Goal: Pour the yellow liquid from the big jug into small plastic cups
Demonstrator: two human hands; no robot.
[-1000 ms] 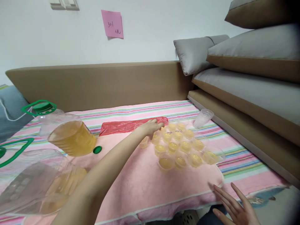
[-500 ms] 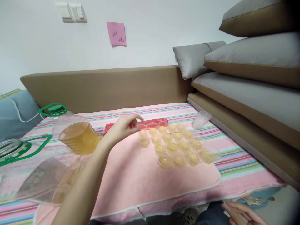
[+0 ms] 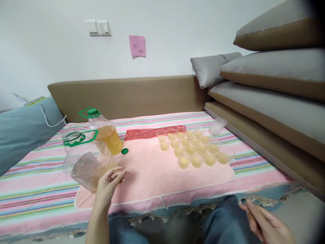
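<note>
My left hand [image 3: 114, 178] hovers low over the pink cloth, its fingers loosely curled with nothing visible in them. Just left of it stands a large clear bottle [image 3: 68, 162] with a green handle, uncapped, a little liquid inside. Behind that is a second bottle [image 3: 109, 137], capped in green and partly full of amber liquid. A loose green cap [image 3: 124, 151] lies on the cloth. Rows of clear plastic cups [image 3: 196, 161] with yellow liquid stand to the right. My right hand [image 3: 269, 222] is at the lower right by my knee, thumb and fingertips together; what they hold is unclear.
A red plastic bag [image 3: 142, 134] lies flat behind the cups. A stack of clear cups [image 3: 217, 127] leans near the right edge. Big cushions [image 3: 269, 91] are piled at the right, and a brown padded board [image 3: 127, 96] runs along the wall.
My left hand has moved from the leftmost cups back and left, down beside the uncapped bottle. The view has shifted left, uncovering the green cap. My right hand stays low at the right.
</note>
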